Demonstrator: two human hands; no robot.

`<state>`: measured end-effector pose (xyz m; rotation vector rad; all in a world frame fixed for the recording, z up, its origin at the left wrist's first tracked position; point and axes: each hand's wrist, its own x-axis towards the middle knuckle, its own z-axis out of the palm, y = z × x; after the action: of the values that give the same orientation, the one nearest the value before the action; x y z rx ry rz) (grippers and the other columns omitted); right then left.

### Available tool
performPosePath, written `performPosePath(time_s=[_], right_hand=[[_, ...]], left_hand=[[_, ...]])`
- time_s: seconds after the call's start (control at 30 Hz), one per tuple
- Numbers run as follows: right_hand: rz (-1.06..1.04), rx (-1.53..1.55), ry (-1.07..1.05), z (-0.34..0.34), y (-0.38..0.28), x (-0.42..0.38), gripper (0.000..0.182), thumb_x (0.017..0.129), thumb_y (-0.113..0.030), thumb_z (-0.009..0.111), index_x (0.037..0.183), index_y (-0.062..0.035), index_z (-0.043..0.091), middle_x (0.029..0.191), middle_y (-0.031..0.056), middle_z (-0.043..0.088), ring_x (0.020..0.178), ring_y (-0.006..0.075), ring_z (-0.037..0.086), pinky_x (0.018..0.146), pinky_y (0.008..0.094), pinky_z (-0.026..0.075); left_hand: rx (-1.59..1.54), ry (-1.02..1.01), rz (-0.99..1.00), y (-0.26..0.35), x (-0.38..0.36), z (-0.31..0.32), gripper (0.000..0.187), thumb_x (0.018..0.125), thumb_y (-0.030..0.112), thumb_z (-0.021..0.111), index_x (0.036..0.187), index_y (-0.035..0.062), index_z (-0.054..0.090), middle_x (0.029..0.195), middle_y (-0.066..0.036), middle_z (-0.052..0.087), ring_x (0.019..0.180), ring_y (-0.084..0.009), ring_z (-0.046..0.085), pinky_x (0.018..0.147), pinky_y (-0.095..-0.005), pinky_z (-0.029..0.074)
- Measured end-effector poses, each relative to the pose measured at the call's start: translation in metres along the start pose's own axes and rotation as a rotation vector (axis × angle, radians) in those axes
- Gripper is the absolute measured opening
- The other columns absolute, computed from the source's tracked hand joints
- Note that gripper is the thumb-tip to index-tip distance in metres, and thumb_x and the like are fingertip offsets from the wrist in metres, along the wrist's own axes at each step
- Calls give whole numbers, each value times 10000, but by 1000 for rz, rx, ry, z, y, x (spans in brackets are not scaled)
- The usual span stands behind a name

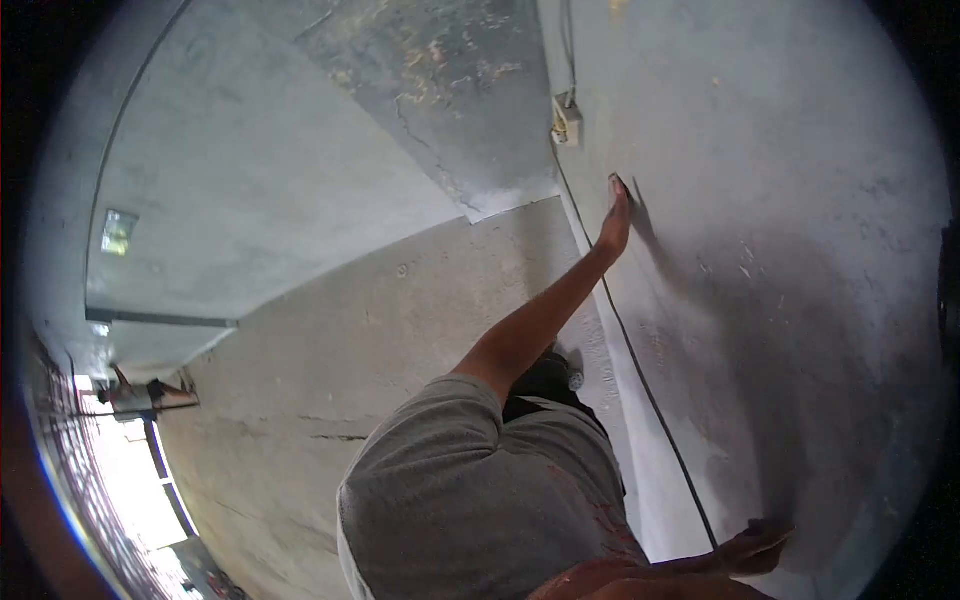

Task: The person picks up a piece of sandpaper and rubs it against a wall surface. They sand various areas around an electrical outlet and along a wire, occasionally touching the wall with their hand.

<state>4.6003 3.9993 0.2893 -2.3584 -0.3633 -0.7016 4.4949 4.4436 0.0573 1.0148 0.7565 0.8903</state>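
My left hand [618,215] reaches out at the end of a bare arm to the grey wall [820,270]. Its fingers are stretched out, seen edge-on, with a dark shadow between them and the wall surface. Lower down, my right hand [755,548] is in shade close to the same wall. Its fingers look curled, and what they hold, if anything, is hidden. My grey T-shirt [470,500] fills the lower middle, with dark shorts and a shoe [576,379] beyond.
A black cable [640,365] runs along the wall's foot to a socket box [566,122]. A tan floor [330,390] spreads to the left. At the far left another person [135,398] stands by a wall with one arm raised, near a bright opening [125,480].
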Motion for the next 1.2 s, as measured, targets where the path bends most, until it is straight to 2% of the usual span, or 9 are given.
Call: performPosePath(time_s=[0.47,0.53,0.63,0.7,0.8,0.87,1.13,1.17,1.2], right_hand=[[289,311,-11,6,-4,4,609,957,-450,378,502,-58,475,466,28,455,431,135,386,452,290,321],[336,254,-15,7,-15,4,578,954,-458,379,532,-73,460,462,34,453,431,133,378,464,287,328],[380,135,61,2,-42,1,583,936,-514,376,555,-78,450,442,28,437,437,125,377,466,291,332],[398,189,74,3,-47,8,591,929,-529,376,551,-82,450,432,25,433,423,115,368,441,274,317],[417,285,83,3,-27,2,557,929,-533,378,636,-71,480,439,27,455,396,101,379,404,244,304],[365,351,71,-1,-5,0,509,942,-509,379,814,-43,540,470,39,506,370,90,420,381,216,311],[382,383,147,5,-16,1,498,901,-540,449,820,-52,506,552,59,516,404,126,442,375,244,351],[400,320,210,8,-25,5,579,885,-597,411,627,-79,449,451,30,447,354,101,362,342,234,275],[414,260,278,11,-40,10,699,870,-653,373,435,-106,392,350,2,379,303,77,283,309,225,199]], left_hand=[[97,5,-105,-3,49,-37,957,739,828,88,1448,210,-89,1524,-71,-40,1398,-277,-12,1099,-493,26],[-156,34,-63,-24,62,-46,832,874,681,183,1454,120,-25,1522,-67,-13,1398,-201,12,1123,-343,28],[-31,120,-46,-64,114,-80,972,782,797,108,1456,98,49,1218,-93,452,750,-154,438,620,-279,350],[-71,84,-9,-10,108,-72,914,827,753,122,1441,76,160,902,-16,525,620,-111,401,535,-235,305],[-77,-5,47,-27,121,-87,727,843,737,188,1215,156,415,801,8,455,599,-105,385,511,-235,288],[-172,-43,-260,-18,111,-84,886,834,744,167,1457,152,-48,1520,-90,24,1378,-233,127,1092,-375,146],[-123,-7,-158,-18,124,-96,942,812,761,172,1444,107,-74,1519,-111,-39,1400,-237,41,1114,-374,80],[-156,-16,-159,-25,134,-102,942,818,755,171,1441,95,-80,1517,-113,-51,1400,-238,26,1116,-374,58],[-82,4,-192,-14,131,-100,941,793,786,164,1430,102,63,1219,-88,220,1098,-199,239,904,-346,212]])
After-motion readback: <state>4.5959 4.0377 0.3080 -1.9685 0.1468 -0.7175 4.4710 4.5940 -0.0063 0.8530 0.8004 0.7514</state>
